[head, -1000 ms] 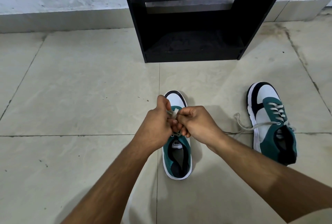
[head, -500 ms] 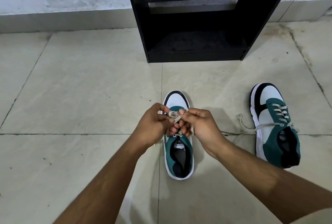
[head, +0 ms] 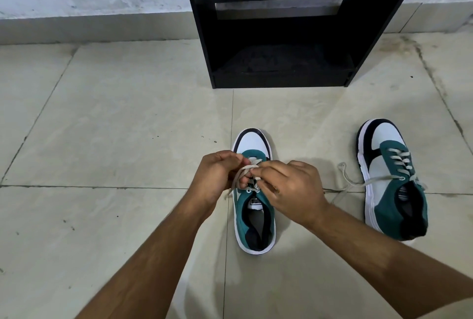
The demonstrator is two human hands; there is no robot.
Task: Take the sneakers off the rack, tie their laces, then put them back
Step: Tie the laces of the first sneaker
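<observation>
A green, white and black sneaker (head: 254,213) stands on the floor tiles in front of me, toe pointing away. Both hands work its pale laces (head: 243,173) over the tongue. My left hand (head: 217,175) pinches a lace loop on the left side. My right hand (head: 289,190) pinches the lace from the right, fingers over the eyelets. The second sneaker (head: 391,178) lies to the right, its lace (head: 358,182) loose and trailing on the floor. The black rack (head: 284,24) stands beyond, with no shoes on its visible shelves.
A white wall with a tiled skirting runs behind the rack. Pale floor tiles (head: 115,127) with dark grout lines and some dirt spots stretch to the left and right of the shoes.
Both hands have shifted slightly apart and lower over the sneaker, drawing the lace out into a visible loop. The sneakers have not moved on the floor.
</observation>
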